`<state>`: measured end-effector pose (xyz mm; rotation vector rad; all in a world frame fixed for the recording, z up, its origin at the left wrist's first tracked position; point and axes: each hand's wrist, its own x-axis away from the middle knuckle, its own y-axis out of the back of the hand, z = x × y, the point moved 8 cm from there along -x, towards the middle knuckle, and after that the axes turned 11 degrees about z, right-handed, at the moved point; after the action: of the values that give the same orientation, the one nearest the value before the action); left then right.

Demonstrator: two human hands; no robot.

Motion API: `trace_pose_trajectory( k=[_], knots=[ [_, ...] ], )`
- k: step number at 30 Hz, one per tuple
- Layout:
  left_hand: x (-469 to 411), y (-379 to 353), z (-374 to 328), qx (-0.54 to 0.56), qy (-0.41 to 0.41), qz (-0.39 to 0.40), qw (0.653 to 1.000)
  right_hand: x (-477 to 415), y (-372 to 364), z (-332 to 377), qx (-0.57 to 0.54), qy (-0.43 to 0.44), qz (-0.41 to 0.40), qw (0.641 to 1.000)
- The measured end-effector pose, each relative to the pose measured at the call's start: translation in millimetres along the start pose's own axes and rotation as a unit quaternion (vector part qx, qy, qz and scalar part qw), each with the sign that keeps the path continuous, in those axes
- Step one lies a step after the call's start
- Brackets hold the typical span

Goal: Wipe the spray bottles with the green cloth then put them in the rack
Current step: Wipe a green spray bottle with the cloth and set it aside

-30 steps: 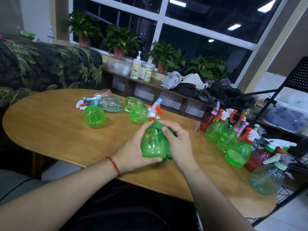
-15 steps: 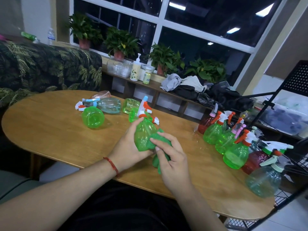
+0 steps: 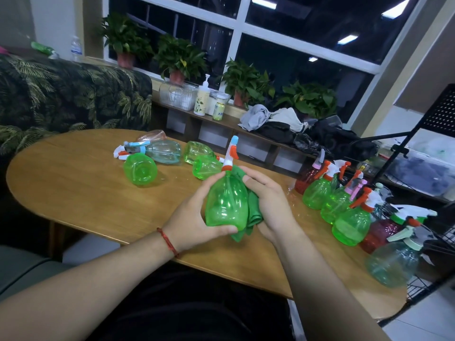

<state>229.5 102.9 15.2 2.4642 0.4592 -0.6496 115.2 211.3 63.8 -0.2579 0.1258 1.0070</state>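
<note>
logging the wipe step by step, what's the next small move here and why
Probably turn the bottle in the left hand so the cloth sweeps its front. The right hand presses the cloth only against the bottle's right side, and the near face is uncovered, so racking seems premature.

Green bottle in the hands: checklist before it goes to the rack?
1. Left hand grips green bottle: ok.
2. Right hand holds green cloth against its side: ok.
3. Bottle wiped all round: cannot tell.
4. Spray head on, pointing up: ok.
5. Way to rack free: not ok, upright bottles stand along the table edge in front of it.
6. Free place in rack: cannot tell.
</note>
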Motion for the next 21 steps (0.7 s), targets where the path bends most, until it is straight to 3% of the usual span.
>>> trace_pose_trajectory(
  k=[3,8,13,21],
  knots=[
    [-3,-5,2,-0.018,0.012,0.018,1.000,5,6,-9,0.003,0.008,-0.037,0.999],
    [-6,-2,10,-0.010,0.023,-0.013,1.000,23,4,0,0.218,0.118,-0.079,0.966],
    [-6,4,18,-0.005,0.035,-0.052,0.998,56,-6,-8,0.319,0.191,-0.070,0.926],
    [-7,2,19,-0.032,0.045,-0.060,0.997,57,-27,5,0.521,0.251,-0.023,0.815]
  ],
)
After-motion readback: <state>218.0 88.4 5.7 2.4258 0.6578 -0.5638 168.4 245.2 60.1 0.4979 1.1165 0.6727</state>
